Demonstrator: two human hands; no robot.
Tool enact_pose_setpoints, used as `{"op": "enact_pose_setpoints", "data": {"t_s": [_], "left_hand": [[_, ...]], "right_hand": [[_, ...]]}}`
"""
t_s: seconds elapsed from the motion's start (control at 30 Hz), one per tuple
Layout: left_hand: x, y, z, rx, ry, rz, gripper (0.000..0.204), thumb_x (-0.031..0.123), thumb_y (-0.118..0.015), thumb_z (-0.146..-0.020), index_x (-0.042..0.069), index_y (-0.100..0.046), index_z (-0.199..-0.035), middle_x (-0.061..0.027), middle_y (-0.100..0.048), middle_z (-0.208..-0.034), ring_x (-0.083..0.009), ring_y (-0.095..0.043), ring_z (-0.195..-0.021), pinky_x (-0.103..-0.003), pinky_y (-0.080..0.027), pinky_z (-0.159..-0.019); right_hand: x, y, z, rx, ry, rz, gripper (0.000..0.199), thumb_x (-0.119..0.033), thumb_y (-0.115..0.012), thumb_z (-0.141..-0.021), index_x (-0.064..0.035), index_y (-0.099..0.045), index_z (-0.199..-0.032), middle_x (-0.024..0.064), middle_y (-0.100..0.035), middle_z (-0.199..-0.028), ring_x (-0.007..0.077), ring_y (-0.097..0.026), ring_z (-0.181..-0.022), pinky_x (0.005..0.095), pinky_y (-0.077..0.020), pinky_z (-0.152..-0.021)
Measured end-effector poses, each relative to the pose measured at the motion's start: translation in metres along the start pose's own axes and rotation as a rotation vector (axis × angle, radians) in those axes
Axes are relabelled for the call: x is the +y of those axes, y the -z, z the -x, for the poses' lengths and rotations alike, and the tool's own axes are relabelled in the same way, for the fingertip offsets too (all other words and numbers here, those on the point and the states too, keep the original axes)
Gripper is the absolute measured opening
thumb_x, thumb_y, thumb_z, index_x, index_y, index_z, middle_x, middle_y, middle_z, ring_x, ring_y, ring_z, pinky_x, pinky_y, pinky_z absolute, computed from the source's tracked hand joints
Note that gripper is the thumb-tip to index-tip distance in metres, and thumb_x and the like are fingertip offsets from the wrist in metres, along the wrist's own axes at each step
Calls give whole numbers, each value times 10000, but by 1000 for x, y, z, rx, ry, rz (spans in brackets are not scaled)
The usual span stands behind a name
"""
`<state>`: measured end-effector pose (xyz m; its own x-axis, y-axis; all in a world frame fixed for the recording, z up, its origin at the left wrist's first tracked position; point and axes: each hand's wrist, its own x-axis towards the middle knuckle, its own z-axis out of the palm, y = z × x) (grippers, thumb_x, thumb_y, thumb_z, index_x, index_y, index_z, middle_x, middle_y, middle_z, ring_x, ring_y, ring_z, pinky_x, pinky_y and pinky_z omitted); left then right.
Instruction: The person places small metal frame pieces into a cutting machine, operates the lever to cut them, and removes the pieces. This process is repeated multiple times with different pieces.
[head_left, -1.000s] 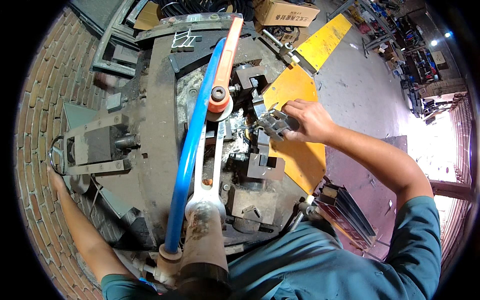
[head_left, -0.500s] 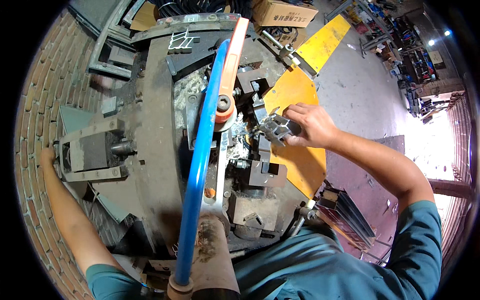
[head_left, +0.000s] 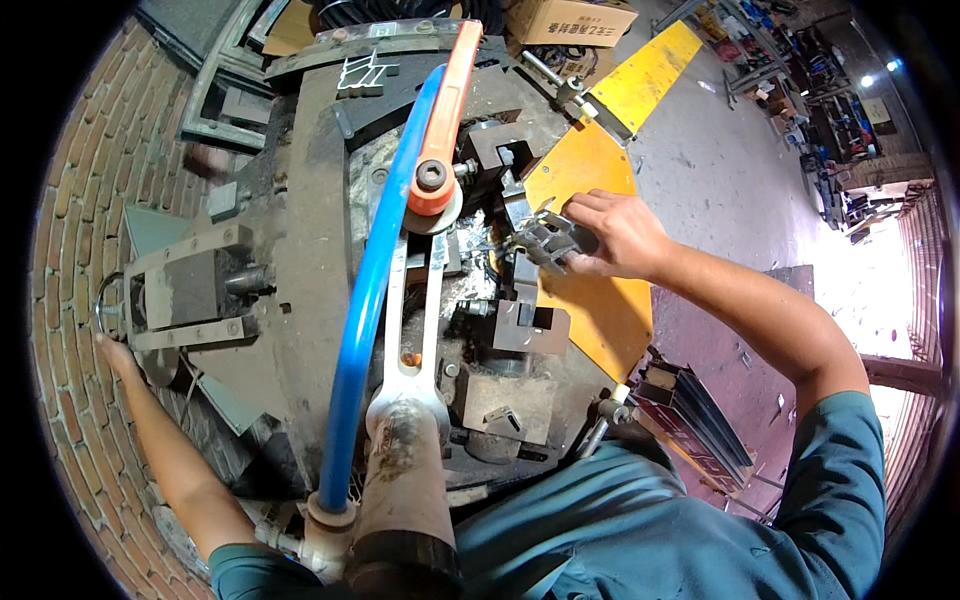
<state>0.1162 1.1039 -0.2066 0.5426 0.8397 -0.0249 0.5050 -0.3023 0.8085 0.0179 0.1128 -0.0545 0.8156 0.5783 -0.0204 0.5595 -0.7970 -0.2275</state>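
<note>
While my right hand (head_left: 618, 232) fingers clamp a grey, ridged, shiny metal piece (head_left: 541, 241) over the yellow plate (head_left: 590, 300); left hand (head_left: 118, 352) touches a steel ring (head_left: 103, 308), grip unclear.

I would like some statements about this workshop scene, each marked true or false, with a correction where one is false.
1. The right hand grips a small grey metal part at the edge of the yellow plate. True.
2. The left hand holds the blue hose. False: it reaches to the far left side of the machine, by a metal ring, away from the hose.
3. The lever above the machine's middle is orange. True.
4. The wall on the left is brick. True.
5. The person's sleeves are red. False: they are teal.
</note>
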Motion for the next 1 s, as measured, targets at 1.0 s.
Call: {"op": "enact_pose_setpoints", "data": {"t_s": [1.0], "left_hand": [[38,-32,25,-220,53,-180,942,785,-342,-948,26,-477,-1487,-227,-543,-1433,-362,-519,-1317,-455,-400,-1080]], "right_hand": [[-6,5,7,-30,-45,12,418,-334,-746,-719,-51,-608,-994,110,-637,-904,335,-632,-886,458,-527,-720]]}}
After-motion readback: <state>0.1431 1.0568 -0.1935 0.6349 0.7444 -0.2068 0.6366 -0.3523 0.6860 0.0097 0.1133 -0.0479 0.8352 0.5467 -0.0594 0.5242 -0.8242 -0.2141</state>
